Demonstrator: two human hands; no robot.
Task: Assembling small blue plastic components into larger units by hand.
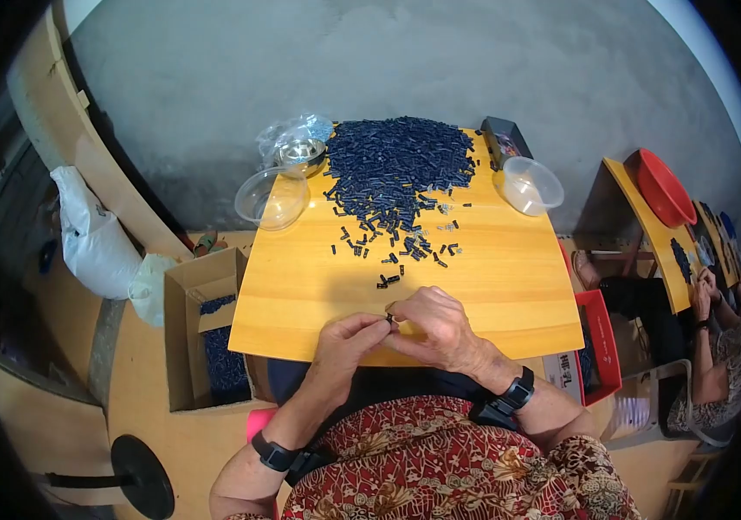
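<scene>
Over the near edge of the yellow table (491, 286), my two hands meet at the fingertips. Between them is a small dark plastic piece (389, 318), mostly hidden by the fingers. My left hand (349, 341) pinches it from the left, and my right hand (438, 325) has thumb and fingers closed on it from the right. Just beyond my fingertips lie a few loose black pieces (390, 279). Farther back spreads a big heap of small dark blue-black pieces (401, 160), thinning toward me, with a few pale bits among them.
Clear plastic bowls stand at the table's left (253, 199) and right (530, 186). A metal bowl (301, 154) and a dark tray (505, 141) are behind. A cardboard box (181, 347) and a red crate (602, 342) flank the table. Another person's hands (705, 290) work far right.
</scene>
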